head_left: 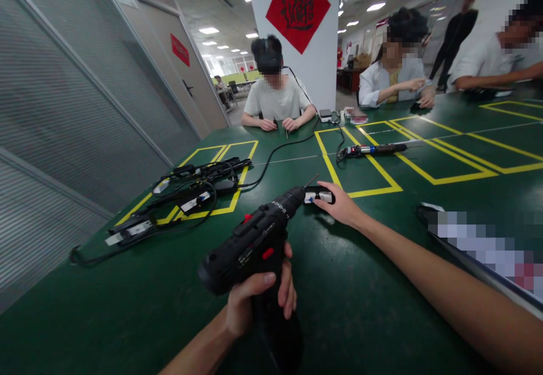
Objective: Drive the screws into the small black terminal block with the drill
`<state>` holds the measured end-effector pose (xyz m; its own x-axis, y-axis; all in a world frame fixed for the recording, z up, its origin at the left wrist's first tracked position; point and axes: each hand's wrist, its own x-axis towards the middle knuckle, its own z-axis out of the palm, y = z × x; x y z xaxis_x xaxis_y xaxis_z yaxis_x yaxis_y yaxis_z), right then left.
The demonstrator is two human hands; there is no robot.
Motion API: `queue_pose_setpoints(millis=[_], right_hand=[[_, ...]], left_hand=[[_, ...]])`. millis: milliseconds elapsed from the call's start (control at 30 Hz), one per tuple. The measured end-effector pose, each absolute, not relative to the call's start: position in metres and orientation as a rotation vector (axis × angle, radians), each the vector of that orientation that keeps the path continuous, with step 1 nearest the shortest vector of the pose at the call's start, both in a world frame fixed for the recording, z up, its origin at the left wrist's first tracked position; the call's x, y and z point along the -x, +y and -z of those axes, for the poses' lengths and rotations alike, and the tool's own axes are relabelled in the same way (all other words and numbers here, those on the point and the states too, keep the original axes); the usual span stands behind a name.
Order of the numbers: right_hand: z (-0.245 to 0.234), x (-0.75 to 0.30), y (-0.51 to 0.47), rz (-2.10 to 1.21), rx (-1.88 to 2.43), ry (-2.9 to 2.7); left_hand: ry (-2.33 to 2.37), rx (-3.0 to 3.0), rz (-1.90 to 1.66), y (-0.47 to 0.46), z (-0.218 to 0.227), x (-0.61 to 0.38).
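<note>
My left hand (246,301) is wrapped round the grip of a black cordless drill (254,239) with red buttons. The drill points up and away to the right, and a thin bit (311,181) is in its chuck. Just past the chuck, my right hand (339,202) has its thumb and fingers round a small black block with a white label (313,196). The drill bit lies close to this block in view; whether they touch I cannot tell. Fingers cover the block's right end.
Black power strips, adapters and cables (203,188) are heaped on the left of the green table (169,318). A soldering-iron-like tool (373,149) lies beyond my right hand. Farther right is a blurred flat item (479,245). Several people sit across the table, one person (278,95) directly opposite.
</note>
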<state>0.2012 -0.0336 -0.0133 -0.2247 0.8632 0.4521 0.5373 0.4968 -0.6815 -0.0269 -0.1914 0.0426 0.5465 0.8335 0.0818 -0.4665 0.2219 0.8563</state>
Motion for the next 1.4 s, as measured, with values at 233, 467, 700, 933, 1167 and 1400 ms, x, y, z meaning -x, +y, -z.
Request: queue_pose_setpoints(millis=[233, 467, 700, 933, 1167, 1400], right_hand=[[0.017, -0.200, -0.031, -0.461, 1.192, -1.838], [0.016, -0.201, -0.030, -0.435, 1.231, -1.805], [0.011, -0.198, -0.034, -0.416, 1.233, -1.839], [0.014, -0.198, -0.033, -0.416, 1.221, -1.848], [0.014, -0.199, -0.034, -0.449, 1.208, -1.867], [0.010, -0.197, -0.037, -0.455, 1.189, -1.890]], left_hand=[[0.491, -0.972, -0.882, -0.204, -0.043, 0.022], [0.398, -0.932, -0.773, -0.202, -0.040, 0.036], [0.336, -0.782, -0.856, -0.197, -0.026, 0.048], [0.386, -0.782, -0.905, -0.199, -0.029, 0.046], [0.430, -0.786, -0.890, -0.197, -0.030, 0.047], [0.416, -0.774, -0.899, -0.195, -0.026, 0.048]])
